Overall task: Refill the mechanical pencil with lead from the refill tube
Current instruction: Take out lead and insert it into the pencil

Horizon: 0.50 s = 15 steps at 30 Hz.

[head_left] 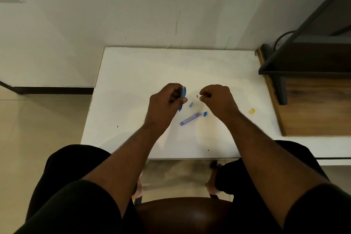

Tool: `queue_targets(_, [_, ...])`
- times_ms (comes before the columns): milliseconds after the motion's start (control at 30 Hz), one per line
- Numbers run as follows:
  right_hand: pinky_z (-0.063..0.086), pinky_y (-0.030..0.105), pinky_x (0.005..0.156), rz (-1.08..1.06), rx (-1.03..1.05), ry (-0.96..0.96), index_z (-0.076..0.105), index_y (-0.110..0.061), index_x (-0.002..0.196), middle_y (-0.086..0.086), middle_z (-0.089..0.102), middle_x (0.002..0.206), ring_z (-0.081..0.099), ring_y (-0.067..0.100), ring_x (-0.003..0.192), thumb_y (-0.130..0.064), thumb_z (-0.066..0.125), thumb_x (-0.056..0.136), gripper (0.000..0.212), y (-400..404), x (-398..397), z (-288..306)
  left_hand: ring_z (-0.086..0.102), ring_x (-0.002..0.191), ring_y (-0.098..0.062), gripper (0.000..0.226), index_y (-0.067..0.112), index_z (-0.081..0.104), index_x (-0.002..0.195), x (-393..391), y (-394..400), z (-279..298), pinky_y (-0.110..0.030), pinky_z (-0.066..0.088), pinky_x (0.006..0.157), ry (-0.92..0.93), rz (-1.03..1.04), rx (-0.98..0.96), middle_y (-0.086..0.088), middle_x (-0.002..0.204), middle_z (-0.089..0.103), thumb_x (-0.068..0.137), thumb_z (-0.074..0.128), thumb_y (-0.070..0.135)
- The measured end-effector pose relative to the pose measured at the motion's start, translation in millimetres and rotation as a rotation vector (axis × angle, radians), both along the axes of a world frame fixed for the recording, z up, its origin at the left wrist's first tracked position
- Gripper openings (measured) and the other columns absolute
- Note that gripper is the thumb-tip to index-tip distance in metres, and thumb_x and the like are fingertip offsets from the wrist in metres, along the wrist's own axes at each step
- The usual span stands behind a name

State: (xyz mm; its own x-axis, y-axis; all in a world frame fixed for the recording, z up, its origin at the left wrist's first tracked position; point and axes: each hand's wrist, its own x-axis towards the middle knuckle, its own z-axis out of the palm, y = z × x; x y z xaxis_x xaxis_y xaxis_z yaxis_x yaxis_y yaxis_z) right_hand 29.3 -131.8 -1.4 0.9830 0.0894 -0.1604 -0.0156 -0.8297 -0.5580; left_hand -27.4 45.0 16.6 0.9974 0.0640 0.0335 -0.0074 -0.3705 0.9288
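Left hand [163, 103] above the white surface [133, 81], fingers curled around the blue mechanical pencil [182, 98], held near upright with its open top end toward the far side. Right hand [216, 99] just right of it, fingers pressed together in a pinch; whatever is in the pinch is too thin to make out. Small grey piece [197, 96] sits between the hands, a small blue cap [191, 104] just nearer. Refill tube [190, 119] lies flat on the surface, near side of the hands, with its blue lid [205, 113] off, just beside its right end. Yellow eraser [251, 111] well apart to the right.
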Motion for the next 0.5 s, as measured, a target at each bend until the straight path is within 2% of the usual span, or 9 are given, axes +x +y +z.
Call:
queue_targets(100, [0.047, 0.037, 0.097, 0.017, -0.069, 0.004, 0.067, -0.008, 0.112, 0.01, 0.068, 0.117, 0.06, 0.026, 0.109, -0.016, 0.056, 0.092, 0.024, 3, 2, -12, 0.067, 0.086, -0.013, 0.022, 0.011, 0.062, 0.104, 0, 0, -2, -0.015, 0.052, 0.079, 0.007, -0.015, 0.011, 0.002, 0.093, 0.068, 0.083, 0.069, 0.011])
queue_targets(233, [0.045, 0.039, 0.098, 0.049, -0.151, -0.01, 0.066, -0.008, 0.116, 0.013, 0.066, 0.119, 0.057, 0.029, 0.113, -0.018, 0.051, 0.094, 0.027, 5, 6, -23, 0.067, 0.085, -0.011, 0.021, 0.013, 0.062, 0.105, 1, 2, -6, -0.02, 0.053, 0.081, -0.006, -0.036, 0.029, 0.002, 0.094, 0.069, 0.084, 0.067, 0.011])
queue_targets(333, [0.046, 0.039, 0.095, 0.079, -0.206, -0.044, 0.066, -0.009, 0.114, 0.014, 0.066, 0.116, 0.058, 0.031, 0.109, -0.02, 0.05, 0.095, 0.028, 7, 9, -31, 0.065, 0.087, -0.007, 0.024, 0.014, 0.063, 0.108, 1, 1, -8, -0.014, 0.051, 0.082, 0.001, -0.034, 0.039, 0.006, 0.096, 0.068, 0.085, 0.067, 0.012])
queue_targets(500, [0.049, 0.039, 0.082, 0.104, -0.284, -0.084, 0.068, -0.004, 0.101, 0.017, 0.063, 0.101, 0.058, 0.031, 0.095, -0.017, 0.044, 0.097, 0.027, 13, 11, -34, 0.064, 0.086, -0.003, 0.026, 0.013, 0.063, 0.111, 3, 0, -8, -0.011, 0.049, 0.083, -0.012, -0.041, 0.059, 0.006, 0.1, 0.068, 0.085, 0.066, 0.011])
